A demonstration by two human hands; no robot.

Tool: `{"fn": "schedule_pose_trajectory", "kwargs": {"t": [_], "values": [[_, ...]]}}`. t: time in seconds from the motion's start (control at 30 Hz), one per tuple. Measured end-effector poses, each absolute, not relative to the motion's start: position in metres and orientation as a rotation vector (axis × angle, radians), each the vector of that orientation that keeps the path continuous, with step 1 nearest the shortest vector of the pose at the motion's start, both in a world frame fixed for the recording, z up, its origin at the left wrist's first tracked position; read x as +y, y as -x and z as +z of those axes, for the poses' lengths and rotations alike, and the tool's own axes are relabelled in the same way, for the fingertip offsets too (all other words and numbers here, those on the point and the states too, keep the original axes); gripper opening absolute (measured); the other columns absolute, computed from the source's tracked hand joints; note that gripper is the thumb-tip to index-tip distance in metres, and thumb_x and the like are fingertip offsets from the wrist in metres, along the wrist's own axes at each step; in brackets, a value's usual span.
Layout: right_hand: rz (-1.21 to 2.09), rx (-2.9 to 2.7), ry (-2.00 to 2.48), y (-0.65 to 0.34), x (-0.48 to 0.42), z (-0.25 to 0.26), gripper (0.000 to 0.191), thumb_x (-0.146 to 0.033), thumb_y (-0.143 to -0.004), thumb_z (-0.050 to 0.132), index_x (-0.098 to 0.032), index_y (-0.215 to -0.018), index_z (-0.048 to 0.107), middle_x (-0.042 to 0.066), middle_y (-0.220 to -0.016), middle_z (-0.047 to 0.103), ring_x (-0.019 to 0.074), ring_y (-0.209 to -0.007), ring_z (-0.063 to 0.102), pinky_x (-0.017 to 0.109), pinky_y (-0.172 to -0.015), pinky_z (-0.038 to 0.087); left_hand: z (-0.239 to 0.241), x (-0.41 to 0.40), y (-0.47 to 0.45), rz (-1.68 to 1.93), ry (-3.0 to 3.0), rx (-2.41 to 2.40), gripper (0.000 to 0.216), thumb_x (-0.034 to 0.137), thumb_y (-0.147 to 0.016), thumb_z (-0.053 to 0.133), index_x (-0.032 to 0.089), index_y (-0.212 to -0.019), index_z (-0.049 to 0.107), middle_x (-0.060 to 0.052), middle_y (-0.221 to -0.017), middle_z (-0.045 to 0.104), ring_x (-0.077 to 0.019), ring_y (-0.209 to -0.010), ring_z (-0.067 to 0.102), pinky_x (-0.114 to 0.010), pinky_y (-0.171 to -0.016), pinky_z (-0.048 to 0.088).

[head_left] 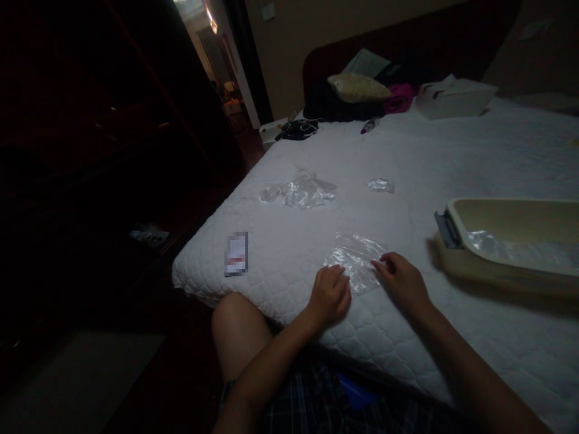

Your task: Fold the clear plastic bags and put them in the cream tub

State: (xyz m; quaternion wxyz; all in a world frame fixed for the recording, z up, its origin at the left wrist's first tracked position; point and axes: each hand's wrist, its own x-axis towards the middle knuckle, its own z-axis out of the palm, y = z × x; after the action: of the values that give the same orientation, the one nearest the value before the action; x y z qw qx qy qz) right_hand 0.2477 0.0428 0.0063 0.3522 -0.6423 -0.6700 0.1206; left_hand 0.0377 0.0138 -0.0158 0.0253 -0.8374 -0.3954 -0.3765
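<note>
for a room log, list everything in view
bed: 1, white-quilted, centre
clear plastic sheet: 1, transparent, bed's near side
crumpled plastic film: 1, transparent, mid-bed left
small plastic packet: 1, transparent, mid-bed
pixelated item: 1, whitish, bed left
storage bin: 1, cream, bed right
plastic wrapping: uncounted, transparent, inside bin
headboard: 1, dark brown, behind bed
box: 1, white, bed's far end
pillow: 1, cream, by headboard
rolled cloth: 1, magenta, beside pillow
dark cloth: uncounted, black, under pillow
purple-tipped item: 1, purple, far bed
corded item: 1, black, far-left bed corner
dim packet: 1, pale, far left
shorts: 1, dark plaid, bottom centre
left hand: 1, bare, sheet's left edge
right hand: 1, bare, sheet's right edge
</note>
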Motion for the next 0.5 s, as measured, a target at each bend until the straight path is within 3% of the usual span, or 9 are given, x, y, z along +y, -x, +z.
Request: {"fn": "schedule_pose_trajectory", "kwargs": {"t": [0.2, 0.37, 0.5], "values": [[0.3, -1.794, 1.62, -0.251, 0.045, -0.003, 0.03, -0.046, -0.085, 0.049, -0.019, -0.09, 0.06, 0.004, -0.078, 0.061, 0.0172, -0.067, 0.057, 0.03, -0.064, 0.044, -0.012, 0.015, -0.042, -0.706, 2.837, -0.983, 0.045, 0.034, -0.09, 0.038, 0.011, -0.128, 0.044, -0.014, -0.141, 0.041, -0.0264, -0.136, 0.029, -0.05, -0.11, 0.024], [0.244, -1.913, 1.572, -0.26, 0.048, -0.009, 0.031, -0.038, -0.089, 0.041, -0.017, -0.097, 0.063, 0.008, -0.094, 0.063, 0.021, -0.084, 0.061, 0.033, -0.076, 0.046, -0.014, 0.019, -0.044, -0.566, 2.926, -0.95, 0.046, 0.04, -0.093, 0.034, 0.012, -0.127, 0.047, -0.012, -0.136, 0.049, -0.0235, -0.133, 0.034, -0.046, -0.112, 0.02], [0.224, -1.951, 1.643, -0.263, 0.054, -0.011, 0.031, -0.035, -0.089, 0.041, -0.017, -0.102, 0.063, 0.009, -0.095, 0.063, 0.0219, -0.084, 0.061, 0.034, -0.073, 0.047, -0.015, 0.018, -0.045, -0.534, 2.933, -0.949, 0.047, 0.041, -0.093, 0.034, 0.012, -0.126, 0.048, -0.012, -0.135, 0.049, -0.0239, -0.133, 0.035, -0.047, -0.113, 0.019]]}}
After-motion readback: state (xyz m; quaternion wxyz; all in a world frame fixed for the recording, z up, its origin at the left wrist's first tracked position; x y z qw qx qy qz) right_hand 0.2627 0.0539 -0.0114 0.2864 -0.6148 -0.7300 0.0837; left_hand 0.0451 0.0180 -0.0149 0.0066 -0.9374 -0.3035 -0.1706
